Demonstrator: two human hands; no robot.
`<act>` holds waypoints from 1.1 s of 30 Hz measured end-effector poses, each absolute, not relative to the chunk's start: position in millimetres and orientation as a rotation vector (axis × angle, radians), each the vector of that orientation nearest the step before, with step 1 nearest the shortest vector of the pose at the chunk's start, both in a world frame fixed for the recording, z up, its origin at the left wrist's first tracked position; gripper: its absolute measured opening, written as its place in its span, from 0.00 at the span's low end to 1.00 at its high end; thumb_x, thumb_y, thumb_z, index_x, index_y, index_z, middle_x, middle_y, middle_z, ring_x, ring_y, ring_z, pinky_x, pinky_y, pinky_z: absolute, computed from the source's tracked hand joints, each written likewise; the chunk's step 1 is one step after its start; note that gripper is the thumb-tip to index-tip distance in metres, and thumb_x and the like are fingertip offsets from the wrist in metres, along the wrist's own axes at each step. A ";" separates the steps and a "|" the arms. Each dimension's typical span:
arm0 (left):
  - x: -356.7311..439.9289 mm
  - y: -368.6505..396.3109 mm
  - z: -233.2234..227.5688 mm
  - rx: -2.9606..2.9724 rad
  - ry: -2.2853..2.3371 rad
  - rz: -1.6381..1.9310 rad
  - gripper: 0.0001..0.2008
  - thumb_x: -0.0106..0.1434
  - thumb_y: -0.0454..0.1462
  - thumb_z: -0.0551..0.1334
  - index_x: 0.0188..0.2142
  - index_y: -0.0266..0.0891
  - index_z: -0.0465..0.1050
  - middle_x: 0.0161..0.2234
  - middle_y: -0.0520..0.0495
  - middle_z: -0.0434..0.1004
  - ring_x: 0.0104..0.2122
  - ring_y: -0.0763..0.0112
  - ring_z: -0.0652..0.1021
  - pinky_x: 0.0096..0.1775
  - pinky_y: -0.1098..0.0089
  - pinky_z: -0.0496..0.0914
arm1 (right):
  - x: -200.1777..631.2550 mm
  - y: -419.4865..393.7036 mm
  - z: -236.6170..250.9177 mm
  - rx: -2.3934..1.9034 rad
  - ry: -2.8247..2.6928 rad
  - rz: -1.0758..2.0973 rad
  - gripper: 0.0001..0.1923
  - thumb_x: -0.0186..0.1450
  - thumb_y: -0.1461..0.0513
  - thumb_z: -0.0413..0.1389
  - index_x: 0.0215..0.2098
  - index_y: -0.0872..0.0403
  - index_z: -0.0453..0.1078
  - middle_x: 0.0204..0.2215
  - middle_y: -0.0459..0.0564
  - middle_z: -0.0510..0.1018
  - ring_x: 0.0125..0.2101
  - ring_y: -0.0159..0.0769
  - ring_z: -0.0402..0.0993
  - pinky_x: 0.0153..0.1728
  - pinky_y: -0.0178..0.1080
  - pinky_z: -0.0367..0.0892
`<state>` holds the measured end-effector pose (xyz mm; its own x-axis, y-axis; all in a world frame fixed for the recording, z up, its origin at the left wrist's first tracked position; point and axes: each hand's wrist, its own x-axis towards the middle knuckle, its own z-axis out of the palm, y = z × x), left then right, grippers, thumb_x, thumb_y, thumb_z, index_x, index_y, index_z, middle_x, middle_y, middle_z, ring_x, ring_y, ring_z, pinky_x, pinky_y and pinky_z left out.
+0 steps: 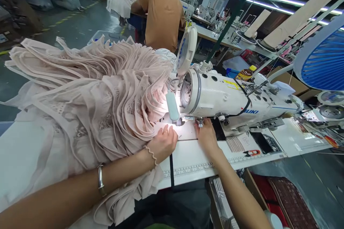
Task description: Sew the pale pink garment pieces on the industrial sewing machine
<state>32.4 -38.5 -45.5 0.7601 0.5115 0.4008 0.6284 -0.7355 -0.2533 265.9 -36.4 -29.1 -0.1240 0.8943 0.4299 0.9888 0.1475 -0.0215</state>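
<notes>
A large heap of pale pink lace-trimmed garments covers the left of the sewing table. At its right edge, my left hand is closed, fingers curled at the fabric beside the lit needle area. More of the same cloth hangs below that wrist. The white sewing machine lies across the table, with a small pale green guard in front of its head. My right hand reaches under the machine arm, close to the metal parts by the needle. Its fingertips are partly hidden there, so their grip is unclear.
Orange-handled thread snips, a black phone and a bundle of thin strips lie right of my right hand. A printed ruler runs along the table edge. A blue fan stands right; a co-worker sits ahead.
</notes>
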 end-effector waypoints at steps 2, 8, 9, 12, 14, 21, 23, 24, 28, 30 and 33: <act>25.5 -27.6 -39.6 -2.589 -0.887 -0.425 0.18 0.67 0.24 0.49 0.52 0.22 0.70 0.50 0.28 0.75 0.48 0.50 0.78 0.44 0.56 0.73 | 265.2 -43.6 -30.5 -1.825 -2.108 -0.423 0.13 0.71 0.64 0.46 0.42 0.57 0.73 0.40 0.60 0.77 0.44 0.50 0.71 0.46 0.52 0.69; 15.8 -16.7 -28.2 -2.682 -0.864 -0.437 0.15 0.69 0.25 0.50 0.50 0.27 0.70 0.47 0.35 0.77 0.44 0.59 0.78 0.40 0.64 0.72 | 234.3 -67.4 -30.7 -1.601 -2.171 -0.341 0.11 0.72 0.65 0.46 0.38 0.54 0.70 0.32 0.52 0.74 0.36 0.40 0.69 0.37 0.40 0.68; 17.6 -19.8 -29.6 -2.675 -0.832 -0.453 0.14 0.69 0.25 0.50 0.48 0.27 0.71 0.47 0.35 0.77 0.44 0.59 0.78 0.41 0.64 0.72 | 227.8 -66.5 -30.3 -1.552 -2.189 -0.332 0.11 0.72 0.65 0.46 0.38 0.54 0.69 0.32 0.51 0.74 0.36 0.39 0.69 0.38 0.39 0.68; 22.3 -27.0 -37.1 -2.638 -0.785 -0.502 0.15 0.69 0.24 0.47 0.46 0.26 0.72 0.47 0.32 0.77 0.47 0.59 0.77 0.48 0.62 0.70 | 212.8 -58.8 -30.2 -1.462 -2.215 -0.386 0.12 0.72 0.65 0.47 0.33 0.53 0.69 0.28 0.49 0.72 0.33 0.38 0.67 0.38 0.38 0.66; 22.7 -27.6 -41.8 -2.622 -0.786 -0.524 0.15 0.70 0.25 0.47 0.45 0.25 0.72 0.47 0.32 0.77 0.48 0.59 0.77 0.52 0.62 0.69 | 208.2 -54.1 -30.6 -1.462 -2.196 -0.422 0.11 0.71 0.66 0.48 0.33 0.53 0.69 0.26 0.48 0.72 0.34 0.38 0.68 0.39 0.38 0.66; 22.6 -28.6 -37.9 -2.645 -0.812 -0.528 0.16 0.71 0.27 0.48 0.51 0.22 0.70 0.48 0.33 0.77 0.49 0.58 0.77 0.50 0.62 0.70 | 204.8 -49.9 -14.0 -1.835 -2.325 -0.405 0.11 0.64 0.73 0.50 0.34 0.53 0.69 0.32 0.52 0.76 0.38 0.42 0.72 0.33 0.37 0.65; 24.7 -30.9 -35.0 -2.669 -0.858 -0.510 0.16 0.70 0.26 0.48 0.52 0.22 0.69 0.49 0.32 0.76 0.49 0.58 0.77 0.47 0.63 0.71 | 201.1 -44.6 -3.7 -2.025 -2.375 -0.340 0.10 0.65 0.72 0.49 0.36 0.53 0.69 0.32 0.53 0.77 0.37 0.42 0.73 0.28 0.37 0.61; 25.7 -31.5 -34.2 -2.684 -0.875 -0.500 0.16 0.70 0.26 0.47 0.52 0.22 0.69 0.49 0.32 0.76 0.49 0.58 0.77 0.47 0.62 0.72 | 198.9 -41.0 0.8 -2.108 -2.393 -0.290 0.10 0.66 0.71 0.49 0.38 0.52 0.69 0.31 0.52 0.77 0.35 0.41 0.74 0.27 0.37 0.59; 26.0 -26.6 -34.4 -2.796 -0.861 -0.493 0.16 0.69 0.25 0.48 0.49 0.25 0.71 0.48 0.34 0.77 0.50 0.60 0.76 0.52 0.61 0.70 | 189.8 -27.5 6.9 -2.287 -2.384 -0.049 0.08 0.71 0.63 0.49 0.40 0.52 0.69 0.28 0.50 0.79 0.28 0.38 0.74 0.26 0.36 0.54; 23.4 -20.8 -35.4 -2.847 -0.993 -0.602 0.15 0.69 0.25 0.49 0.48 0.26 0.71 0.48 0.34 0.77 0.51 0.61 0.76 0.55 0.62 0.69 | 187.0 -26.0 1.8 -2.228 -2.341 -0.003 0.08 0.71 0.61 0.48 0.39 0.53 0.69 0.29 0.50 0.79 0.27 0.37 0.73 0.27 0.36 0.54; 18.5 -13.8 -36.4 -2.909 -1.284 -0.959 0.15 0.69 0.28 0.51 0.52 0.30 0.70 0.50 0.38 0.77 0.53 0.64 0.76 0.55 0.64 0.71 | 186.6 -30.9 -10.5 -2.120 -2.251 -0.058 0.08 0.69 0.62 0.48 0.38 0.55 0.68 0.27 0.50 0.78 0.26 0.37 0.72 0.27 0.35 0.54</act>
